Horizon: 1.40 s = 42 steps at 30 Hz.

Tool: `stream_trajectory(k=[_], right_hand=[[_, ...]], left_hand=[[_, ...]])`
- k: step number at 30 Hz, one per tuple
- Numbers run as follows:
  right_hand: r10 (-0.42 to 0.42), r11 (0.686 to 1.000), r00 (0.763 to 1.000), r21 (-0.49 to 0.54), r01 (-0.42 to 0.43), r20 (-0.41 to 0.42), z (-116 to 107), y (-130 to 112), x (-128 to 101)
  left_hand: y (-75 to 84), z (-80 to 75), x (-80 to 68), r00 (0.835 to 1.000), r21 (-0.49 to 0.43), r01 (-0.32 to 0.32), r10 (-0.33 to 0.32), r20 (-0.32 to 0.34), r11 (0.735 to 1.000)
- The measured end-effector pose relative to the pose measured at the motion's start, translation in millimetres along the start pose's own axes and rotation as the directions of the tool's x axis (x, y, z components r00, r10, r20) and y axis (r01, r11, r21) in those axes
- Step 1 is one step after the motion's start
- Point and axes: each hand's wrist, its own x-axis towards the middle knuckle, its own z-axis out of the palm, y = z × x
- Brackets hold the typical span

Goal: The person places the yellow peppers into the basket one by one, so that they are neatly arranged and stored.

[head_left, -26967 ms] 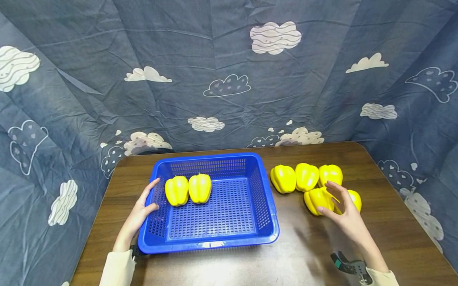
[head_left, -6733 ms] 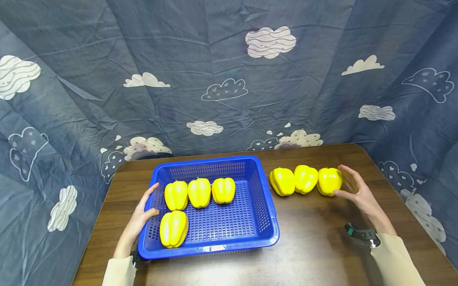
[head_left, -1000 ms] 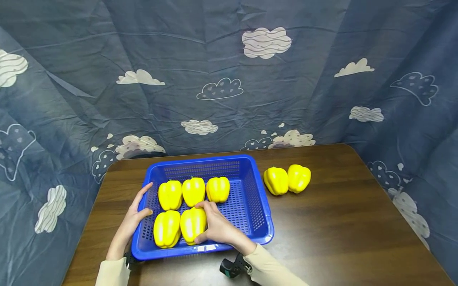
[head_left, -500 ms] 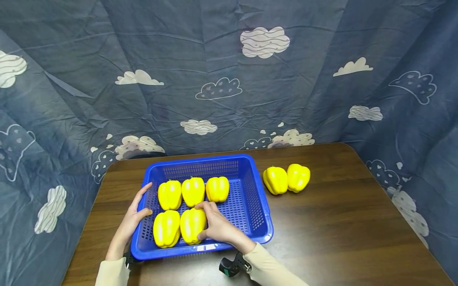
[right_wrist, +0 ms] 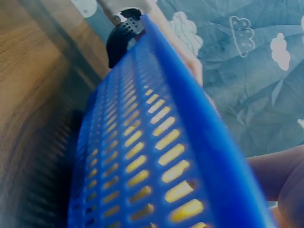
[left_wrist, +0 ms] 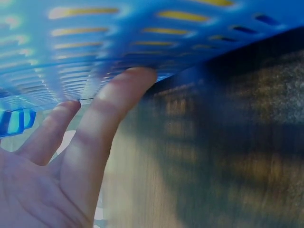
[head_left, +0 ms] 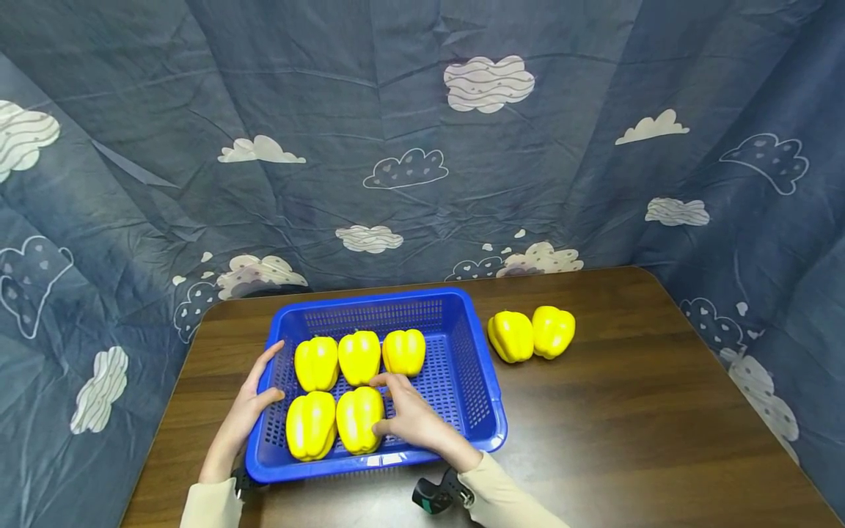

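Note:
A blue basket (head_left: pixel 486 389) on the brown table holds several yellow peppers: three in a back row (head_left: pixel 359 357) and two in front. My right hand (head_left: pixel 405 416) is inside the basket. Its thumb and index finger hold the right side of the front right pepper (head_left: pixel 357 419), which rests on the basket floor beside the front left pepper (head_left: pixel 310 425). My left hand (head_left: pixel 254 400) holds the basket's left wall, thumb over the rim. In the left wrist view its straight fingers (left_wrist: pixel 111 109) press the outside of the basket wall (left_wrist: pixel 118 33). The right wrist view shows the basket wall (right_wrist: pixel 156 156) with yellow showing through its slots.
Two more yellow peppers (head_left: pixel 511 336) (head_left: pixel 553 331) stand side by side on the table (head_left: pixel 627 411) to the right of the basket. A blue cloud-print cloth (head_left: pixel 422 147) hangs behind and at both sides of the table.
The right hand has stayed on the front right pepper for the last second, its fingers a little straighter now. Since 6.7 s ago, one pepper has gone from the table row into the basket.

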Motion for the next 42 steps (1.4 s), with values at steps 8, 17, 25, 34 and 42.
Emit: stream_trajectory(k=[8, 17, 25, 34, 42], right_hand=[[-0.052, 0.991, 0.999, 0.121, 0.053, -0.007, -21, 2, -7], [-0.078, 0.975, 0.997, 0.207, 0.080, -0.018, -39, 1, -15], [-0.076, 0.964, 0.997, 0.254, 0.082, -0.033, -54, 2, -22], [-0.107, 0.946, 0.991, 0.297, 0.127, -0.081, -79, 10, -28], [-0.116, 0.925, 0.982, 0.343, 0.161, -0.149, -105, 19, -39]], left_hand=[[0.2, 0.2, -0.1, 1.000, 0.007, -0.001, 0.001, -0.001, 1.000], [-0.2, 0.5, -0.2, 1.000, 0.005, 0.005, -0.005, -0.004, 1.000], [-0.7, 0.2, -0.5, 1.000, 0.001, 0.029, -0.029, -0.003, 1.000], [-1.2, -0.4, -1.8, 0.999, 0.005, 0.054, -0.054, -0.010, 0.999], [-1.3, -0.6, -0.9, 0.999, 0.009, 0.050, -0.050, -0.009, 0.999]])
